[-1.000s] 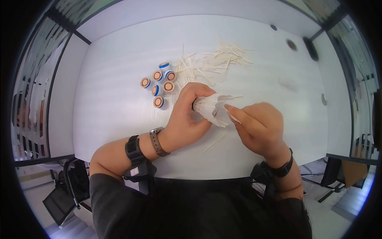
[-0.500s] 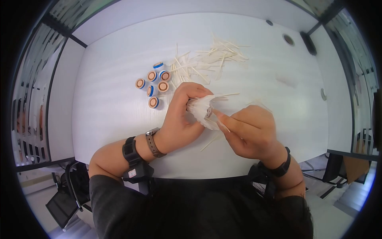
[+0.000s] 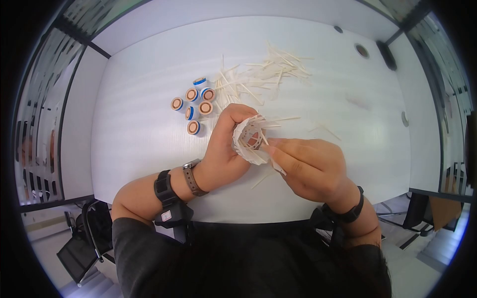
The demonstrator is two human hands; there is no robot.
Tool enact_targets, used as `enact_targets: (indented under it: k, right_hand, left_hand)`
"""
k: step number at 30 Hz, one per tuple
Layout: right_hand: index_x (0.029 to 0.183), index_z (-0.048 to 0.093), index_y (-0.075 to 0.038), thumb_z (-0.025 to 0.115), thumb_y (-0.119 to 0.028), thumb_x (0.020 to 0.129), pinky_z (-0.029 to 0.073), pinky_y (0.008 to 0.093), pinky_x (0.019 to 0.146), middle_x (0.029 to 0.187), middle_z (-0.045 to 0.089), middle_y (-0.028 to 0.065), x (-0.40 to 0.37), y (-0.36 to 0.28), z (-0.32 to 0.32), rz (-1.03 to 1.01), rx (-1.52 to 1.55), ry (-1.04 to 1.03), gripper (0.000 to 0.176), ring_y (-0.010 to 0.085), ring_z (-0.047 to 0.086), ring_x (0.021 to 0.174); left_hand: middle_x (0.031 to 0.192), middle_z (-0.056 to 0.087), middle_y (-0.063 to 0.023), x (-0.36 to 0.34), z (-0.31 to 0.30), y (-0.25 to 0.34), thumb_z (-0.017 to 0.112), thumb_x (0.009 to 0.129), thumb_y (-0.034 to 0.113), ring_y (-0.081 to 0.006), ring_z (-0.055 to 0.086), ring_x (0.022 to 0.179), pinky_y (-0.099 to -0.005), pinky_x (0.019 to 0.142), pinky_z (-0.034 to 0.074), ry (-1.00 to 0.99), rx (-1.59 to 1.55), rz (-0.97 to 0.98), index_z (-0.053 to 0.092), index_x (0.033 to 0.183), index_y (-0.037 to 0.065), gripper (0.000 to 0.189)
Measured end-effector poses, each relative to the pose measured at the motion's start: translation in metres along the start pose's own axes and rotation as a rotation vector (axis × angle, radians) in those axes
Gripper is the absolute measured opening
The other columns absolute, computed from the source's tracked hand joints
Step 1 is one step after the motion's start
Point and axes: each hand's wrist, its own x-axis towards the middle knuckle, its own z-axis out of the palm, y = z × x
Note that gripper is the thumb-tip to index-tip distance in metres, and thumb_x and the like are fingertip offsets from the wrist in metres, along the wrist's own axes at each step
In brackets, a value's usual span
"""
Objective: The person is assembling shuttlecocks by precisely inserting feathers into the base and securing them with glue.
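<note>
My left hand (image 3: 224, 149) is wrapped round a white shuttlecock-like cup of feathers (image 3: 242, 139). Its wide round opening is turned towards me, with small holes and thin pale shafts visible inside. At the right side of this opening, my right hand (image 3: 315, 164) pinches a thin pale feather shaft (image 3: 264, 137) between thumb and forefinger. A white feather-like piece (image 3: 278, 167) also shows below the right fingertips. Some pale shafts (image 3: 283, 119) stick out to the right beyond the cup. The fingers of my left hand partly hide its outer side.
Several short corks with blue bands (image 3: 205, 108) stand or lie left of centre on the white table (image 3: 144, 154). Beyond my hands is a loose heap of pale feathers and sticks (image 3: 285, 67). A few stray sticks (image 3: 328, 130) lie to the right. White side panels border the table.
The cup has turned so its opening faces the camera and shows its inside. My right fingers have straightened somewhat and shifted slightly at its edge.
</note>
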Motion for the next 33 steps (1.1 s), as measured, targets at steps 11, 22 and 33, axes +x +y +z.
enact_targets:
  k: [11, 22, 33]
  right_hand:
    - [0.100, 0.070, 0.000, 0.069, 0.007, 0.075, 0.054, 0.0305, 0.059, 0.090, 0.072, 0.0121, 0.000, 0.001, -0.005, 0.134, 0.108, 0.003, 0.026, 0.0247, 0.069, 0.071]
    - [0.085, 0.074, -0.002, 0.068, 0.000, 0.083, 0.045, 0.0275, 0.053, 0.070, 0.069, 0.0089, 0.002, -0.008, -0.006, 0.553, 0.172, 0.075, 0.007, 0.0196, 0.062, 0.056]
    - [0.081, 0.072, -0.003, 0.070, -0.003, 0.083, 0.046, 0.0283, 0.052, 0.069, 0.068, 0.0093, -0.001, -0.005, -0.004, 0.506, 0.060, 0.080, 0.003, 0.0201, 0.062, 0.055]
  left_hand:
    - [0.113, 0.051, -0.0088, 0.001, -0.001, 0.004, 0.064, 0.081, -0.003, -0.0163, 0.053, 0.099, -0.0288, 0.085, 0.045, -0.041, 0.052, 0.020, 0.047, 0.115, 0.007, 0.039]
    - [0.105, 0.053, -0.0087, 0.002, 0.002, 0.002, 0.064, 0.079, -0.001, -0.0210, 0.052, 0.094, -0.0315, 0.085, 0.044, 0.030, 0.103, 0.108, 0.050, 0.113, 0.006, 0.037]
    - [0.108, 0.053, -0.0082, 0.002, 0.002, 0.003, 0.065, 0.089, 0.005, -0.0187, 0.052, 0.096, -0.0298, 0.085, 0.044, 0.025, 0.170, 0.104, 0.050, 0.114, 0.006, 0.030]
